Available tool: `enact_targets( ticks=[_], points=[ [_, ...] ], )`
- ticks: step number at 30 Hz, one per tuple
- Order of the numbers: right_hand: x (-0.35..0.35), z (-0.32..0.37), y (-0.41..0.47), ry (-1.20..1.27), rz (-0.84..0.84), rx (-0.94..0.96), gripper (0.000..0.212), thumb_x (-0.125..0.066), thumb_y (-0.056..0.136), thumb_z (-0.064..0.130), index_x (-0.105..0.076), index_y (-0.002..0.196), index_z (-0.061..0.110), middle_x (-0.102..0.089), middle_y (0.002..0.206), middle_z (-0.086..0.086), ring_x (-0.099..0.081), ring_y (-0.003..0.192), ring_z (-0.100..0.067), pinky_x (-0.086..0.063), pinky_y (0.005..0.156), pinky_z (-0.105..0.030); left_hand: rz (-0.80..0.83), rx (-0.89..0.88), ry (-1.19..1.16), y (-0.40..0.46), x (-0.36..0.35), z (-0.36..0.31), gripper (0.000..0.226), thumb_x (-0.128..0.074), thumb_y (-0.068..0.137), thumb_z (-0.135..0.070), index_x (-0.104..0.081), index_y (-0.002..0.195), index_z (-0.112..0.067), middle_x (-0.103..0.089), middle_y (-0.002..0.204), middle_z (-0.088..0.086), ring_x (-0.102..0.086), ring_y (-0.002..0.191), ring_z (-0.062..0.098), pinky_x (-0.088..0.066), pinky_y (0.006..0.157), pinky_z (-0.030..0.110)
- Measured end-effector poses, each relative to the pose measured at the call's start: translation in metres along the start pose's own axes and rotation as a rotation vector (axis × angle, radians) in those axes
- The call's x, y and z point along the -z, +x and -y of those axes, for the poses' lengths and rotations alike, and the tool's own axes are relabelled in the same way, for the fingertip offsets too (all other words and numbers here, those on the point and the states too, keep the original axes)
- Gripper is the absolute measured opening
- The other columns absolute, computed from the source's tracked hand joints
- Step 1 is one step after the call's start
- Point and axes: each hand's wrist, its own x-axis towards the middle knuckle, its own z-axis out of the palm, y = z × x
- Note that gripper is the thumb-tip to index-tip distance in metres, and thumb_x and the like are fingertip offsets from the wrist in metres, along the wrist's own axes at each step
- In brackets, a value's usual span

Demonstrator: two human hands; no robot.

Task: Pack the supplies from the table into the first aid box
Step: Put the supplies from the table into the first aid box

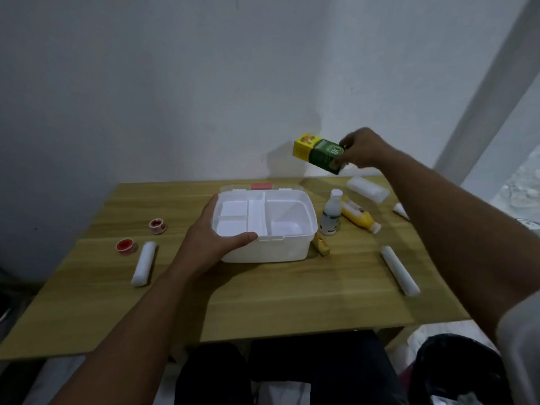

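0 supplies sit in the first aid box [264, 226] at frame centre; left hand [216, 238] grips its rim, right hand [362, 152] pinches a green-yellow carton [318, 152] above it; bottles and rolls remain outside.

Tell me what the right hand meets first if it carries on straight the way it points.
The right hand points left and away, holding the green carton. Nothing stands in that line; probably the wall comes first, though depth is unclear.

A wooden table [263, 302] stands against a plain white wall [175, 83]. On the right, a pale frame [482, 97] leans up along the wall. Low on the right, near the table's corner, sits a dark bag [455, 372], black and shiny.
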Motion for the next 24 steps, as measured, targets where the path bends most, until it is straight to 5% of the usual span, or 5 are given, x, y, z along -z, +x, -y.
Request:
enact_targets(
  ticks=[3, 6, 12, 24],
  points=[
    [0.039, 0.035, -0.028, 0.013, 0.23, 0.099, 0.056, -0.089, 0.076, 0.017, -0.07, 0.129, 0.014, -0.074, 0.11, -0.008, -0.072, 0.099, -0.021, -0.063, 0.079, -0.039, -0.013, 0.006, -0.013, -0.001, -0.001, -0.001, 0.104, -0.089, 0.061, -0.06, -0.034, 0.148, -0.049, -0.051, 0.132, -0.025, -0.051, 0.116, 0.004, -0.049, 0.085, 0.029],
    [0.044, 0.068, -0.052, -0.227, 0.437, 0.167, 0.059, -0.093, 0.07, 0.019, -0.071, 0.124, 0.021, -0.074, 0.112, 0.0, -0.071, 0.098, -0.014, -0.063, 0.084, -0.04, -0.01, 0.008, -0.013, -0.001, -0.002, 0.0, 0.106, -0.089, 0.06, -0.061, -0.033, 0.149, -0.048, -0.051, 0.133, -0.024, -0.051, 0.119, 0.008, -0.048, 0.085, 0.029],
    [0.003, 0.099, -0.069, -0.767, 0.375, 0.329, 0.064, -0.093, 0.062, 0.036, -0.075, 0.118, 0.013, -0.074, 0.106, -0.005, -0.07, 0.095, -0.024, -0.058, 0.07, -0.031, -0.019, -0.012, -0.032, -0.001, -0.001, -0.001, 0.108, -0.09, 0.057, -0.062, -0.036, 0.149, -0.047, -0.056, 0.138, -0.019, -0.055, 0.121, 0.01, -0.052, 0.093, 0.034],
    [-0.085, 0.091, -0.081, -0.461, 0.341, 0.387, 0.043, -0.092, 0.069, 0.031, -0.076, 0.104, 0.013, -0.074, 0.096, -0.003, -0.066, 0.087, -0.023, -0.052, 0.071, -0.032, -0.001, 0.029, 0.01, 0.002, -0.001, 0.003, 0.123, -0.085, 0.048, -0.075, -0.029, 0.153, -0.044, -0.05, 0.147, -0.011, -0.05, 0.125, 0.015, -0.052, 0.091, 0.036]
  ],
)
